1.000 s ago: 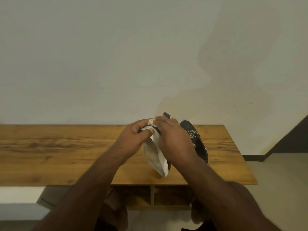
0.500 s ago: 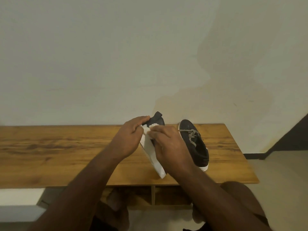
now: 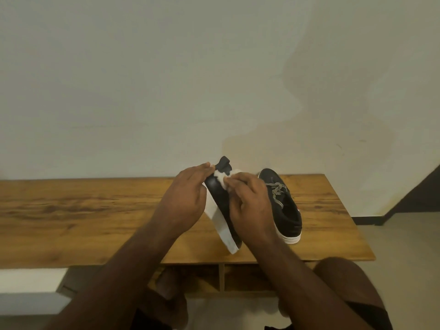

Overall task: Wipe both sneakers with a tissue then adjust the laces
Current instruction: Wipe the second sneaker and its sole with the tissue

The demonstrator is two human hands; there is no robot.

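Two black sneakers with white soles are on the wooden bench. The left sneaker is tipped on its side, white sole facing left, its toe resting near the bench's front edge. My left hand grips it from the sole side near the heel. My right hand pinches a crumpled white tissue and presses it on the black upper near the heel. The right sneaker stands flat just to the right, its speckled laces showing; my right hand partly hides it.
A pale wall rises right behind the bench. Open shelf compartments lie under the bench top. My knees and a brown trouser leg are below the front edge. A dark skirting and doorway sit at the far right.
The tissue in my right hand has slid up the black upper toward the heel. The tilted sneaker shows more of its black side now; my left hand keeps its hold.
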